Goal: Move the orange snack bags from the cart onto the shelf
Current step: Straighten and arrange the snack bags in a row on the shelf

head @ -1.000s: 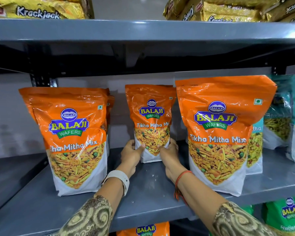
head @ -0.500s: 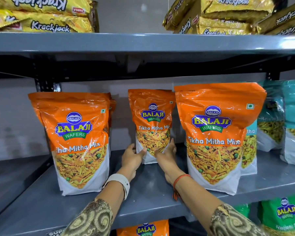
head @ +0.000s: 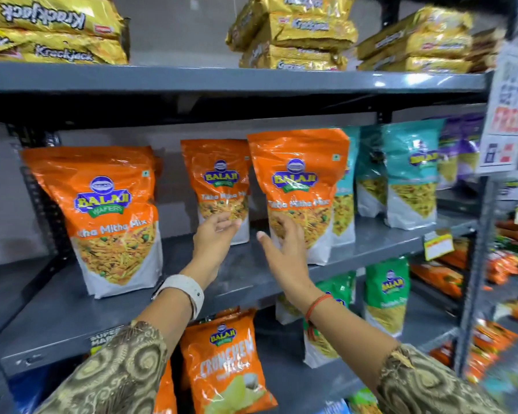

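Now both hands are up at the middle shelf (head: 251, 273) and neither has hold of anything. The left hand (head: 213, 237) hangs with fingers loosely curled and spread, just in front of the lower edge of the rear orange bag (head: 219, 186); whether a fingertip brushes the pack I cannot tell. The right hand (head: 284, 246) is open too, palm turned inward, thumb out, fingers slack in front of the lower part of the front right orange bag (head: 299, 192) — no pinch on it.

My read: that rear bag stands upright on its flat white base, set deep toward the back wall between its two neighbours, so the open palms look like hands flanking a pack that stands on its own. Placed far back like that, it leaves room in front for another.

Out from there — the left orange bag (head: 102, 216) stands near the shelf's front edge, well apart from the middle one. All three are glossy orange pouches, crinkled at the top, blue and green Balaji badge, a window of yellow mix over a white bottom. Teal bags (head: 410, 174) fill the shelf just beside the right one, gold Krackjack packs (head: 296, 31) sit on the board above, and an orange Crunchem packet (head: 225, 360) sits on the board below. The cart is out of view.
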A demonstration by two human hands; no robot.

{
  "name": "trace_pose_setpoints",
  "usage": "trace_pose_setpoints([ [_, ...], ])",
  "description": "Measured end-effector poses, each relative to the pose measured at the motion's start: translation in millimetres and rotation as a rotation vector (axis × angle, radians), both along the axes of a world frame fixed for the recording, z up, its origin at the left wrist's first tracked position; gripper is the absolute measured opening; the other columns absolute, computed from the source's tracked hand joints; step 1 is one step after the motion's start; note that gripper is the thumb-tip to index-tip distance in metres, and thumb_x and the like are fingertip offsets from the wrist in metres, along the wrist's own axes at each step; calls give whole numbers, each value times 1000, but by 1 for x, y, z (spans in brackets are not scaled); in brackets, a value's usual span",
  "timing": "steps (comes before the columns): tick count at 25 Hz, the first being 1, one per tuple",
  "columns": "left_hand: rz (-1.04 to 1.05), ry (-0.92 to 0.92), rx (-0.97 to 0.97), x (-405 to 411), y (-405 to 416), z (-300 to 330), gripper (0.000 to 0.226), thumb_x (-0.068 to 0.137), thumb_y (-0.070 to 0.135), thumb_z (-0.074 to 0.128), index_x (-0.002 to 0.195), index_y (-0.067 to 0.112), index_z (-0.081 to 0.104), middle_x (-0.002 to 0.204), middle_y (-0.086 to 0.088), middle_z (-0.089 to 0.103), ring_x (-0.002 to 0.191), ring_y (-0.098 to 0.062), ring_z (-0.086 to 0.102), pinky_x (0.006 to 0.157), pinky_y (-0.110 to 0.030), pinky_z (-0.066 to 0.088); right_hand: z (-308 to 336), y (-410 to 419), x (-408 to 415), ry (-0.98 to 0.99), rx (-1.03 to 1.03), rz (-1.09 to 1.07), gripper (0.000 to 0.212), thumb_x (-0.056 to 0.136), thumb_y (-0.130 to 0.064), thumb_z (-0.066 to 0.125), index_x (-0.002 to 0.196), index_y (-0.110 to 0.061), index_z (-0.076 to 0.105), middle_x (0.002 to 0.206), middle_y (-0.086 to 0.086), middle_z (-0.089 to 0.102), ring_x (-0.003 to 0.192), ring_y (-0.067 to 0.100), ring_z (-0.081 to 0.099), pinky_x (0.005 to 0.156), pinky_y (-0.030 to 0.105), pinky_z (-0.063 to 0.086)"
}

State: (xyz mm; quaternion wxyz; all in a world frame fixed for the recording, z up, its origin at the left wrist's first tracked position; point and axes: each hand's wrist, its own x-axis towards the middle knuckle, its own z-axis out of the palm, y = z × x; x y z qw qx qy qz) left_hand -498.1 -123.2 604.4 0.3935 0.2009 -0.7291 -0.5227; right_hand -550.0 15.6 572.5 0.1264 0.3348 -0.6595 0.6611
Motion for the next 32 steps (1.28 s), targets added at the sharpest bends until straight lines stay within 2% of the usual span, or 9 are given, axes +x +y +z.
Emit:
trace_pose_setpoints([
  [3,-134,-106,6,-13,27,-6,52,85,31,71,132,16,54,128,-4,62,121,-21,58,94,-30,45,-1,42,-24,-56,-13,-115,58,87,-31,69,138,-16,45,136,2,47,129,19,43,111,48,39],
  [8,-314,-328,-37,-44,28,-29,80,82,30,75,148,11,34,145,-5,50,132,-22,50,98,-32,45,-14,81,-81,-142,319,-150,95,77,-54,73,151,-14,29,155,8,37,144,29,34,115,52,33],
  [10,-382,-348,-40,-56,21,-37,74,80,30,77,143,15,41,141,-1,56,126,-18,55,99,-30,46,-19,88,-100,-121,453,-110,89,74,-54,75,144,-12,39,147,9,50,136,30,46,109,52,40],
  [13,-448,-351,-60,-67,13,-41,61,78,26,79,132,19,53,129,4,65,119,-13,60,97,-27,48,-29,93,-115,-28,580,-120,69,69,-50,80,117,-6,57,117,13,70,108,30,65,94,49,50],
  [18,-307,-228,-59,-74,24,-48,34,76,18,81,99,29,60,102,7,68,96,-10,65,77,-19,50,-31,92,-126,26,561,-75,52,65,-48,83,97,-14,61,98,5,74,93,24,70,86,46,55],
  [20,-271,-206,-94,-68,24,-46,33,76,22,81,100,29,60,101,10,68,93,-7,64,74,-17,49,-26,88,-127,29,530,-3,50,65,-44,84,101,-15,65,102,3,75,95,22,70,86,46,56],
  [23,-184,-188,-104,-48,17,-35,35,77,24,80,107,25,62,103,10,69,97,-7,65,78,-20,50,-13,70,-126,73,502,36,52,66,-42,84,102,-9,67,101,11,76,94,27,70,85,47,55],
  [27,-56,-179,-109,-7,-6,-29,29,73,25,82,98,29,67,100,9,76,94,-7,71,73,-15,52,-5,26,-111,103,509,173,53,66,-40,84,98,-2,65,99,18,75,93,31,71,82,51,55],
  [32,111,-228,-81,24,-32,-34,38,73,24,83,107,20,68,108,1,75,101,-17,70,96,-40,55,-6,-20,-96,101,551,270,58,60,-44,85,103,-9,67,103,8,76,95,25,71,87,48,56],
])
